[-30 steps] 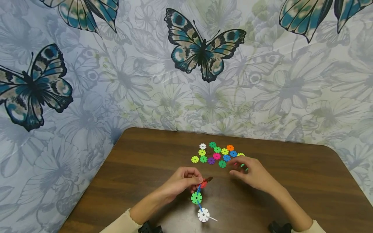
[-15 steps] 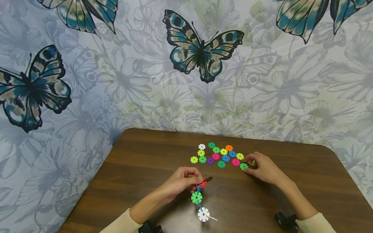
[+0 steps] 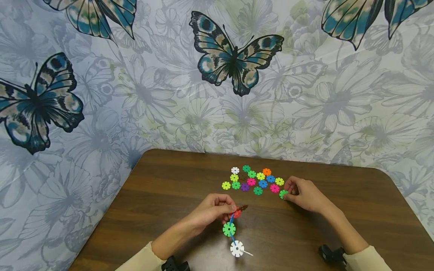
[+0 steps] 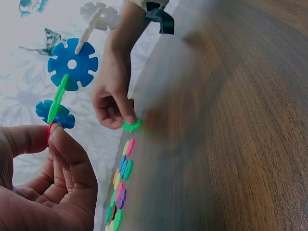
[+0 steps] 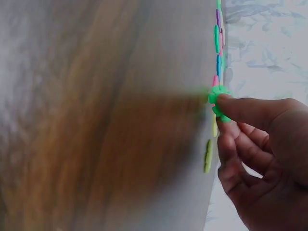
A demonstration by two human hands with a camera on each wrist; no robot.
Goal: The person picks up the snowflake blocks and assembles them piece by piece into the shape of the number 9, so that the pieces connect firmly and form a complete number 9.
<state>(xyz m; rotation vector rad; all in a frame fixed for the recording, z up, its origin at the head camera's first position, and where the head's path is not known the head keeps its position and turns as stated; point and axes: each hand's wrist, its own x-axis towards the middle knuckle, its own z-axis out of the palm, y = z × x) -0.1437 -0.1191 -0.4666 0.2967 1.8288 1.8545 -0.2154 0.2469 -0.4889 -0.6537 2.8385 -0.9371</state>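
Note:
My left hand (image 3: 216, 209) pinches a red snowflake disc (image 3: 237, 213), part of a chain of slotted plastic discs linked edge to edge. A brown disc (image 3: 243, 207) sticks out beyond the red one. Toward me the chain runs through blue and green discs to a white disc (image 3: 236, 248); the left wrist view shows a large blue disc (image 4: 89, 77) within it. At the right end of the loose discs, my right hand (image 3: 306, 194) pinches a green disc (image 5: 220, 109) between thumb and fingers, its face tilted up from the table.
Loose snowflake discs in several colours lie flat near the table's far side, among them a pink disc (image 3: 274, 188) and a purple disc (image 3: 245, 187). A yellow-green disc (image 5: 208, 156) lies near my right fingers. Behind the wooden table (image 3: 162, 177) hangs a butterfly-patterned backdrop (image 3: 135, 124).
My right hand has moved right, from over the loose discs to their right end, and has taken hold of the green disc there. The left hand keeps its grip on the chain, nearly still.

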